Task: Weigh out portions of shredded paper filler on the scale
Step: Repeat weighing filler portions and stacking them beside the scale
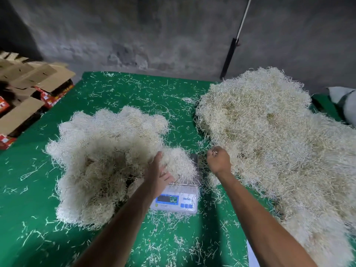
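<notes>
A small white digital scale (176, 200) with a blue display sits on the green cloth in front of me. A clump of pale shredded paper (178, 163) lies on its platform. My left hand (158, 175) grips the left side of that clump, thumb curled over its near edge. My right hand (218, 159) is closed in a fist just right of the scale, with a few paper strands pinched in it. A big heap of shredded paper (269, 135) spreads to the right. A pile of rounded paper portions (104, 155) lies to the left.
The green cloth (134, 93) is strewn with loose paper strands. Flattened and open cardboard boxes (28, 89) are stacked at the far left. A grey wall stands behind, with a black-handled pole (230, 56) leaning on it. A pale bag (344, 103) lies at the right edge.
</notes>
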A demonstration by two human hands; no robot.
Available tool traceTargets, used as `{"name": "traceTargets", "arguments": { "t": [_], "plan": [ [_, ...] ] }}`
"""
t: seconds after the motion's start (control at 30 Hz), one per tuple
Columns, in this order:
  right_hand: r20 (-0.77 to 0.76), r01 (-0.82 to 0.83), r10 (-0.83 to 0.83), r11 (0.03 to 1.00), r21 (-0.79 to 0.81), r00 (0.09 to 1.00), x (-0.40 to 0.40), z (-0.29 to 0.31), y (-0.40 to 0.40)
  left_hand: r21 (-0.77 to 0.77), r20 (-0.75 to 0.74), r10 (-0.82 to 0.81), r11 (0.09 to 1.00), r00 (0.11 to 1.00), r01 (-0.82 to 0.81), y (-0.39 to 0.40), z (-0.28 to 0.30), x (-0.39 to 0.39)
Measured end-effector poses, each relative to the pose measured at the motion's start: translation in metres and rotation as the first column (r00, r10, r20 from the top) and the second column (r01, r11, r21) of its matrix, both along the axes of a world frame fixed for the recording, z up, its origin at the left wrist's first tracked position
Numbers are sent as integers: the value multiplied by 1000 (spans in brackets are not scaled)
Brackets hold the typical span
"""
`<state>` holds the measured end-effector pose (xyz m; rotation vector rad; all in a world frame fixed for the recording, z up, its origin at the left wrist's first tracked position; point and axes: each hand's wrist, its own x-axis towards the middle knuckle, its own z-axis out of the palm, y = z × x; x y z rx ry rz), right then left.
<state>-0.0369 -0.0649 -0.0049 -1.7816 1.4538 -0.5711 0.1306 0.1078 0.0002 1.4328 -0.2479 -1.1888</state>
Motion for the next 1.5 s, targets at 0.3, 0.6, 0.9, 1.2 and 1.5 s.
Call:
{"name": "traceTargets", "arguments": {
  "t": [0.3,0.6,0.9,1.2,1.5],
  "plan": [
    [74,-36,35,999,20,997,-2,11,72,-59,-24,150,987,988,-151,53,-7,-12],
    [43,-43,40,997,58,998,-7,4,108,-23,-264,231,969,936,-246,79,-12,-13],
    [76,-17,10,996,91,997,-4,2,112,-19,-268,248,965,931,-262,79,-16,-4],
    [117,1,-25,979,205,993,7,-6,94,0,-137,217,976,966,-219,48,-9,6],
    [267,-31,-40,966,256,963,59,-22,81,122,521,-189,982,832,146,-44,-7,12]
  ]
}}
